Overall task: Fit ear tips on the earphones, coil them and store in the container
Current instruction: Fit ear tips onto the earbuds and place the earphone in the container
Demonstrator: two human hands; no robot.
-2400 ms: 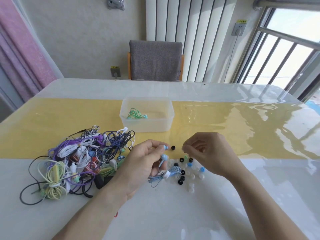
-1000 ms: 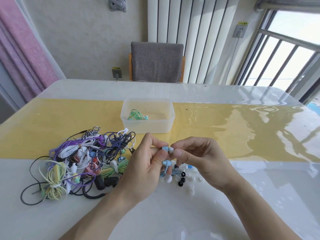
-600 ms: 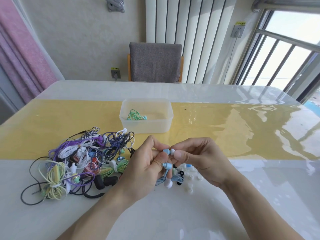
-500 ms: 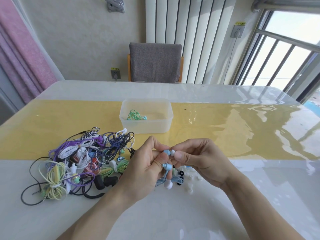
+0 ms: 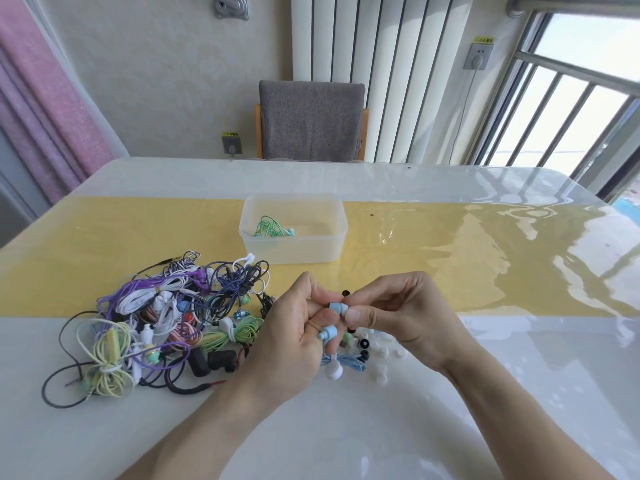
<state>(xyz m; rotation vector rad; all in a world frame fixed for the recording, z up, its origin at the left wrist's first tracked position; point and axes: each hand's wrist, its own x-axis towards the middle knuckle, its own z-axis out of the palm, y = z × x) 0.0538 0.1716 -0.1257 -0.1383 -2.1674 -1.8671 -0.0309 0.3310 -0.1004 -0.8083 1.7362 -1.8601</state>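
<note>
My left hand [image 5: 294, 337] pinches a light blue earbud [image 5: 335, 307] of a blue earphone set; its second bud [image 5: 327, 333] hangs just below and the blue cable [image 5: 349, 361] trails onto the table with a white plug end [image 5: 334, 370]. My right hand [image 5: 398, 317] pinches a pale ear tip [image 5: 344, 309] against the upper bud's nozzle. Loose black, white and blue ear tips [image 5: 367, 344] lie on the table under my hands. A clear plastic container [image 5: 292, 252] stands beyond, holding a coiled green earphone [image 5: 270, 231].
A tangled pile of earphones [image 5: 156, 317] in purple, white, yellow, green and black lies to the left of my hands. The table [image 5: 485, 410] is glossy white with a yellow band. A grey chair [image 5: 310, 119] stands at the far side.
My right hand came in from the loose tips to meet my left hand and brought a pale tip to the blue bud. Over the last half second both hands hardly moved.
</note>
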